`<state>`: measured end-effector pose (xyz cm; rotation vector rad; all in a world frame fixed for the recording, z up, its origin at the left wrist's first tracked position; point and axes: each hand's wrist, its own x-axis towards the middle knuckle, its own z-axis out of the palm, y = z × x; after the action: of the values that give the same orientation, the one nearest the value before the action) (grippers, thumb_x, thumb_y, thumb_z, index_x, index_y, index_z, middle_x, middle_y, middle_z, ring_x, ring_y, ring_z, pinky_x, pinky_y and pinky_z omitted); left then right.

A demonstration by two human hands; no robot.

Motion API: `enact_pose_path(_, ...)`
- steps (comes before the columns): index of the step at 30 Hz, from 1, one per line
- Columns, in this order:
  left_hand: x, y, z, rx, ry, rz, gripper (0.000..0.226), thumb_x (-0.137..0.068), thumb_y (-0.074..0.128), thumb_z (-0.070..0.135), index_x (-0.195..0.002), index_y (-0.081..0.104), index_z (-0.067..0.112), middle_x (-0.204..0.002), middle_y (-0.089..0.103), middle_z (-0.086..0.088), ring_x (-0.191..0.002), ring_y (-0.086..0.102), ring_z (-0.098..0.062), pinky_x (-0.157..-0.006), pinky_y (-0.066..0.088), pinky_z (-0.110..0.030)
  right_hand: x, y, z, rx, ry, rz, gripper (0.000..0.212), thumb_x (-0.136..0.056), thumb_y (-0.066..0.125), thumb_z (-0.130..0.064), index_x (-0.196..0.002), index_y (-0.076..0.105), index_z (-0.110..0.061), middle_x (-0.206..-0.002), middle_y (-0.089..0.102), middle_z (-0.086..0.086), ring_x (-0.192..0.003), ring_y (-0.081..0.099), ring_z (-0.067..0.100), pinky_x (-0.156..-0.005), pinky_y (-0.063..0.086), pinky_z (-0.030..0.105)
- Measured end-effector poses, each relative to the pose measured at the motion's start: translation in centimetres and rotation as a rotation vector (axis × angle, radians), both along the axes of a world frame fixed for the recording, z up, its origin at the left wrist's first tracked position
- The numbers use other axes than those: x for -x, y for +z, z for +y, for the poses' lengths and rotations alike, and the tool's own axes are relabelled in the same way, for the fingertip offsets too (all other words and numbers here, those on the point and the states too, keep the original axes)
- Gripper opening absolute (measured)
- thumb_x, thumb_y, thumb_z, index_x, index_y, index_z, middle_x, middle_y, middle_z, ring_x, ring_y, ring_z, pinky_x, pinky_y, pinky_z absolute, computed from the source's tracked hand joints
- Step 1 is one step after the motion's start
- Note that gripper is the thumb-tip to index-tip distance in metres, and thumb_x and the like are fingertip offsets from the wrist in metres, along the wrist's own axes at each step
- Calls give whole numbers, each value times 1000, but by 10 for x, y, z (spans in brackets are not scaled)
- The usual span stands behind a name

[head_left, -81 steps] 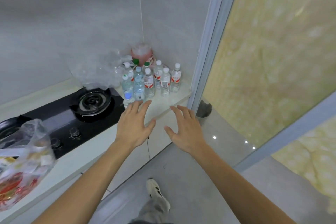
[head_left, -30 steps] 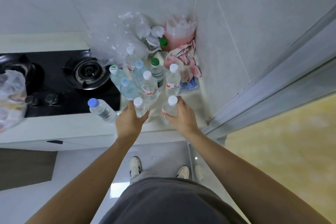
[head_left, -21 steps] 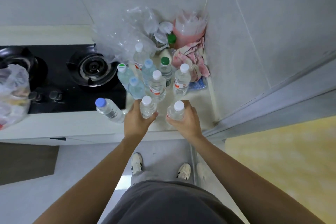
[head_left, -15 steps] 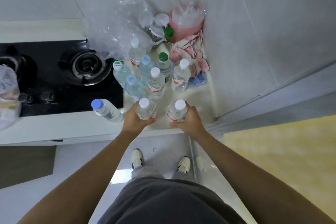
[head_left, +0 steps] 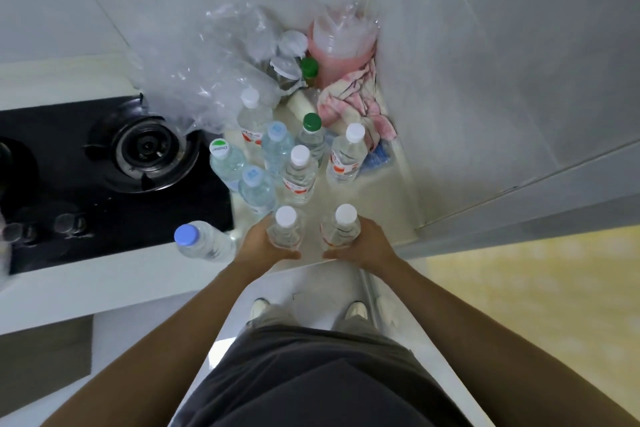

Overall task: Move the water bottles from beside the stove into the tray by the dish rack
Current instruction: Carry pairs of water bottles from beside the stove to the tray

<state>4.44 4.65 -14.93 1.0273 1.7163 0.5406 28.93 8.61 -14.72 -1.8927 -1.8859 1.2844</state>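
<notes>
Early stage: left hand (head_left: 266, 246) grips one bottle (head_left: 286, 229), right hand (head_left: 363, 246) grips another (head_left: 341, 227), mid-frame; remaining bottles (head_left: 277, 156) wait above; tray unseen.

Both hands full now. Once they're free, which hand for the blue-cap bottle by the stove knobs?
Left, probably. The blue-cap bottle sits just outboard of the left hand; the right hand would have to cross over it. Each currently grips a white-cap bottle.

Clear glossy plastic bottles (head_left: 297, 174), crinkled plastic bag (head_left: 207, 80), glossy black glass stove (head_left: 114, 198), cloth rag (head_left: 353, 107)
</notes>
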Motion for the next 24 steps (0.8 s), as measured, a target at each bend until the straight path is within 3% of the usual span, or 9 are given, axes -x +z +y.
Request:
enact_pose_path(2,1,1,-5,-30,13,-12,80,-52,107,12,-119,64,24,-100,68,24,-83,68,14,-72,49,0,7,2,-5,-31,-24,-2,66,-56,98,-57,-111,69,-36,-98,70,-20,-94,68,3,-84,53,24)
enact_pose_path(3,3,1,-8,-34,24,-24,78,-52,107,15,-117,66,26,-98,71,24,-84,69,16,-73,51,-4,10,3,-8,-33,-29,5,62,-58,96,-57,-110,69,-37,-96,70,-20,-91,69,2,-84,56,26)
enact_pose_path(5,7,6,-15,-37,36,-33,74,-53,108,23,-116,71,26,-102,78,15,-93,74,4,-83,59,-21,14,7,-12,-39,-36,40,63,-62,94,-57,-115,70,-34,-98,73,-21,-91,71,2,-88,62,30)
enact_pose_path(6,8,10,-19,-46,42,-44,74,-53,108,26,-117,72,26,-104,79,13,-94,76,2,-83,60,-22,16,9,-14,-53,-44,60,66,-61,93,-58,-118,70,-33,-100,75,-20,-92,73,3,-88,63,32)
enact_pose_path(9,11,28,-28,-94,66,-96,74,-55,107,23,-121,72,21,-103,79,16,-94,73,12,-73,56,-7,19,23,-19,-101,-79,121,70,-59,95,-59,-117,71,-27,-100,79,-15,-92,77,5,-85,64,33)
enact_pose_path(15,10,96,-55,-213,185,-228,72,-66,102,14,-127,65,23,-114,81,5,-107,77,-10,-88,61,-23,29,83,-11,-42,-70,433,63,-60,100,-41,-115,75,-23,-105,83,-7,-99,79,12,-92,64,45)
enact_pose_path(20,3,153,-97,-373,361,-282,65,-64,99,20,-123,71,15,-111,83,-3,-104,79,-19,-84,62,-23,46,148,-9,-41,135,635,56,-73,97,-7,-123,72,-11,-115,81,3,-108,78,20,-92,62,30)
enact_pose_path(24,2,195,-157,-523,574,-270,66,-62,97,32,-123,73,24,-114,82,-5,-105,79,-21,-86,62,-25,73,193,-36,14,312,759,50,-75,92,2,-119,70,-4,-108,80,12,-101,79,25,-86,63,33)
